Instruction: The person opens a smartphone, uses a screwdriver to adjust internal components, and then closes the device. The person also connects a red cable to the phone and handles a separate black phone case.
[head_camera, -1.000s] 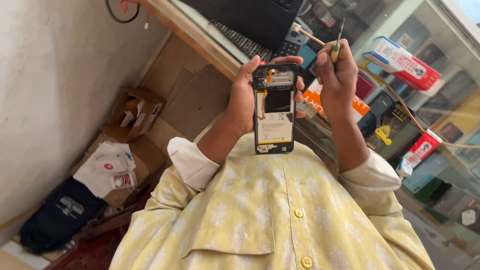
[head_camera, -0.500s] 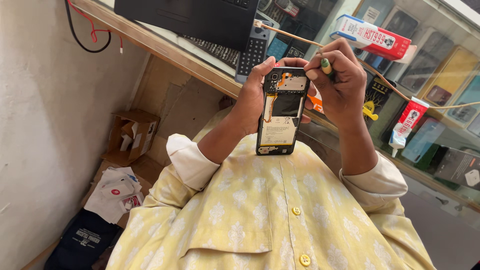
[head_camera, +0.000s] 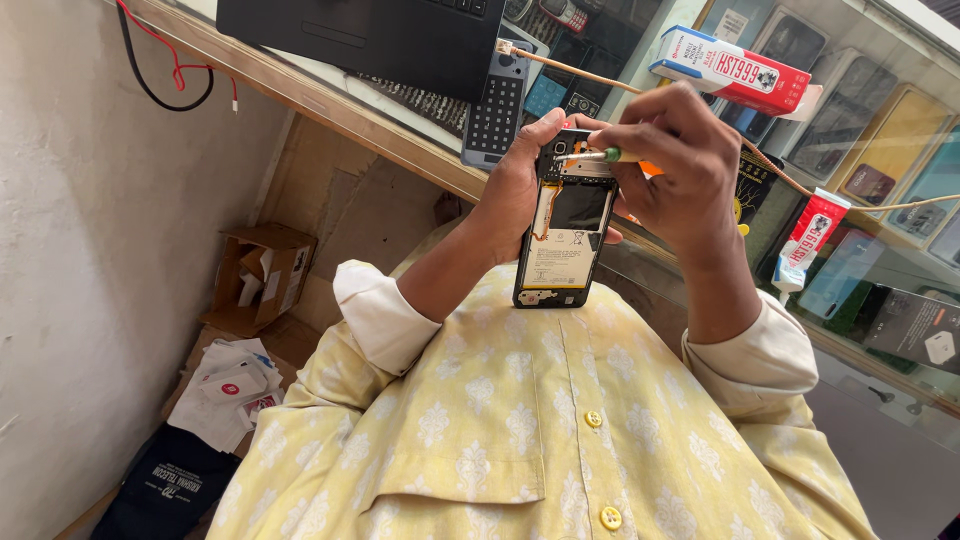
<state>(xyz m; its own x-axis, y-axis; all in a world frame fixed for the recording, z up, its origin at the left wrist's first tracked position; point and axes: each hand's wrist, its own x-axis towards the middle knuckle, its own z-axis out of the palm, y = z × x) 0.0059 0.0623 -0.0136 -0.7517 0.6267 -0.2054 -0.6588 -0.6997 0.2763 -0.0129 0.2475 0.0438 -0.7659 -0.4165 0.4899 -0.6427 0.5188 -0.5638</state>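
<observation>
Screwdriver tip down on the phone now! The right hand (head_camera: 680, 165) has swung in from where it sat half a second ago, when the tool was held up and off to the side of the handset. Now the fingers are closed around a small green-handled screwdriver (head_camera: 600, 155), pinching it near the tip end, and the shaft lies almost flat across the top of the opened phone (head_camera: 565, 225), with its point at the upper left corner beside the camera area.

Left hand (head_camera: 520, 180) is wrapped around the phone's left edge, thumb over the top corner, gripping it firmly with the open back facing the camera. The handset is up in the air in front of the chest, above the pale yellow shirt (head_camera: 520, 430), not resting on anything. Back cover is off: battery, orange flex strip and the lower board all show.

1 second ago the phone sat lower in the view and the tool pointed upward, clear of it. So the change reads as a shift from readying to working: by my judgement the tool is now engaged at the top section, likely on a screw or clip there, though the exact contact point is too small to make out.

Behind the hands, a glass counter (head_camera: 900, 400) carries a red and white box (head_camera: 730, 70), a small glue tube (head_camera: 810, 240), a black laptop (head_camera: 380, 35) and a dark keypad handset (head_camera: 497, 105).
</observation>
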